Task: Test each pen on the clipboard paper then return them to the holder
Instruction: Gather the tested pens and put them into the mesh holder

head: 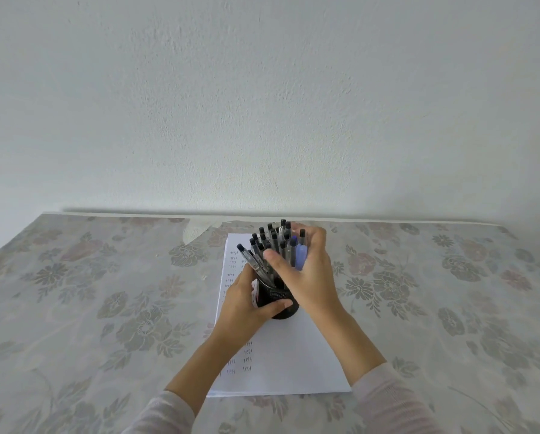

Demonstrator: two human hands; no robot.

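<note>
A black mesh pen holder (278,297) stands on the white paper (293,355) in the middle of the table. It is full of several clear pens with black caps (270,238), fanned out upward, plus one pale purple pen (300,256). My left hand (246,303) grips the holder from the left, thumb across its front. My right hand (306,270) wraps around the bundle of pens from the right, thumb in front and fingers behind. Rows of small ink marks (234,261) run down the paper's left side.
A floral tablecloth (106,292) covers the table, which ends at a plain white wall (262,104) behind. A small white crumpled patch (196,230) lies at the back edge, left of the paper.
</note>
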